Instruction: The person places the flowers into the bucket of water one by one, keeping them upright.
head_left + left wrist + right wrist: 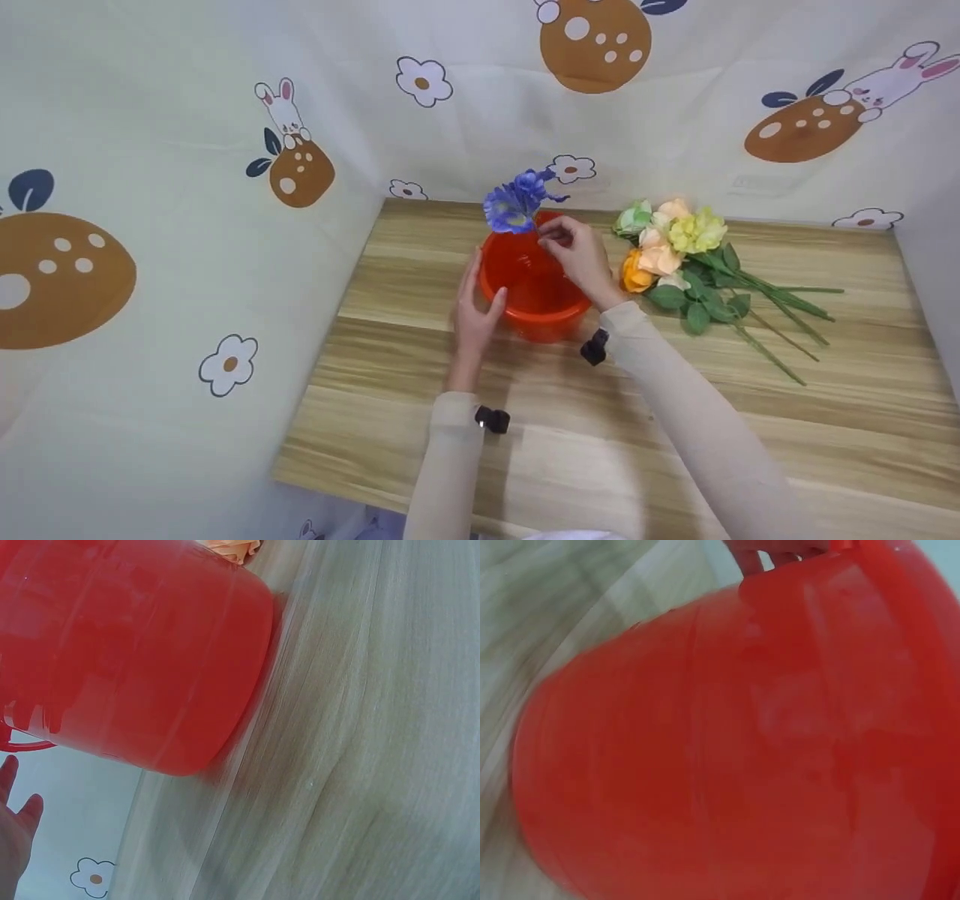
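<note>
A red bucket (pixel 546 327) stands upright on the wooden table, its mouth facing up. My right hand (pixel 583 255) pinches the stem of a purple-blue artificial flower (pixel 513 204) over the far part of the bucket's mouth. The blossom leans left across the far rim. At the bucket's left side is my left hand (pixel 475 311), fingers straight along the wall and thumb pointing up near the rim. In the left wrist view, fingers (pixel 28 814) show beside the red bucket (pixel 135 652). The bucket's wall (pixel 727 742) fills most of the right wrist view.
Right of the bucket lies a bunch of artificial flowers (pixel 660 251) in yellow, peach and orange, with green stems (pixel 784 304) pointing right. Behind the wooden table (pixel 390 352) hangs a printed cloth wall (pixel 480 150); another runs along its left side.
</note>
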The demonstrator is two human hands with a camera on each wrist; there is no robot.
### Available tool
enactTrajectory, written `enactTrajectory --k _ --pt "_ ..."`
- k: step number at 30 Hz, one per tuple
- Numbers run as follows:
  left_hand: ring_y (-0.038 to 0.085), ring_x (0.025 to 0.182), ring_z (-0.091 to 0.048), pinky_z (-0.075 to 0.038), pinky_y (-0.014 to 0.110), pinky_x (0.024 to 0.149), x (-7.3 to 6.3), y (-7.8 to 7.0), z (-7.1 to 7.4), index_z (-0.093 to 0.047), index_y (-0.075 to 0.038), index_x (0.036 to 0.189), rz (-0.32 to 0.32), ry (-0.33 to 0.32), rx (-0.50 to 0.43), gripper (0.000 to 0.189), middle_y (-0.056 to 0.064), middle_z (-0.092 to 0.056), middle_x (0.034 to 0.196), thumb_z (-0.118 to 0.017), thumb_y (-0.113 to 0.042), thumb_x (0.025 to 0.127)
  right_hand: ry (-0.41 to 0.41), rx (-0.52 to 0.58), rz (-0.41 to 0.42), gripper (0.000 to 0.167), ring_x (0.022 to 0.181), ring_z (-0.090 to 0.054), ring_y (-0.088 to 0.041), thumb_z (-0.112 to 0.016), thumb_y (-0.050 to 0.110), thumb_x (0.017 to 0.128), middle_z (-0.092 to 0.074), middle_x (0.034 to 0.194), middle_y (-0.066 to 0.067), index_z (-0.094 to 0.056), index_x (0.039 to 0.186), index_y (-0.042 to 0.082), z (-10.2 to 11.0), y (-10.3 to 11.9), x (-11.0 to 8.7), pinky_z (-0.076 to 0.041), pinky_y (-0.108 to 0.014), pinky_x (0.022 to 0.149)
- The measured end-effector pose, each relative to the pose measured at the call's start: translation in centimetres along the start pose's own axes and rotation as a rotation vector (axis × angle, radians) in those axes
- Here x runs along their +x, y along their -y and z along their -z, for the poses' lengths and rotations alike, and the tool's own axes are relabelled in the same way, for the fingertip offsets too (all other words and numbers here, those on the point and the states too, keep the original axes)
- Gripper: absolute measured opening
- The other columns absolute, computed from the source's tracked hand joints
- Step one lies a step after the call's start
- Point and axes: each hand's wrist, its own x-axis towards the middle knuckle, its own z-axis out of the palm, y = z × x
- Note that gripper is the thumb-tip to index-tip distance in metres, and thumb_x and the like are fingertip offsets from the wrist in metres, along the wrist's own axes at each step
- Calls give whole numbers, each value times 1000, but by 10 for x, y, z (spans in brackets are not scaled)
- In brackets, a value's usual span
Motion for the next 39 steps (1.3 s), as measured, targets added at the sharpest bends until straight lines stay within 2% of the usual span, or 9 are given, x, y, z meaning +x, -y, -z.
enactTrajectory --k 6,12,17,21,28,35,39 --pt "21 148 -38 -33 38 121 2 1 2 -40 -16 153 2 -11 -2 68 5 -40 160 -67 -26 91 35 -27 -27 16 97 -69 -27 -70 7 92 -74 104 -16 -72 106 2 -2 0 2 -58 -38 92" --pt "23 147 -39 -33 39 122 1 2 1 -43 -11 151 -13 -24 -34 66 7 -43 158 -69 -17 90 39 -20 -31 16 99 -69 -27 -71 10 92 -74 104 -16 -71 106 2 -2 -1 2 -57 -38 93" --pt "29 146 -39 -32 44 122 1 1 -2 -43 -5 150 2 -35 -30 67 13 -43 157 -70 -10 89 35 1 -30 18 99 -69 -27 -71 9 91 -74 105 -17 -71 107 1 -1 -2 1 -57 -38 93" --pt "36 146 -38 -31 49 121 0 0 -5 -43 1 149 8 -39 -32 67 19 -42 156 -69 -7 88 20 53 -27 19 98 -69 -26 -71 9 91 -74 106 -18 -71 108 0 0 -2 1 -58 -32 91" --pt "25 147 -39 -33 40 122 -1 1 -4 -43 -9 151 -10 -28 -34 67 9 -43 158 -69 -17 90 -6 165 -19 21 92 -70 -15 -71 8 91 -72 108 -20 -70 109 -2 3 -2 -4 -56 -16 84" --pt "21 147 -38 -31 35 123 -1 2 -3 -42 -12 152 -18 -19 -39 67 5 -41 159 -67 -23 91 -19 216 -9 23 91 -69 -5 -71 8 91 -72 111 -20 -69 110 -2 14 1 -12 -57 -17 85" --pt "21 148 -36 -30 35 123 -1 2 -3 -41 -13 153 -8 -16 -54 67 5 -40 160 -67 -21 91 -45 247 4 25 90 -68 -1 -72 7 90 -71 112 -24 -69 111 -5 24 2 -15 -56 -16 86"
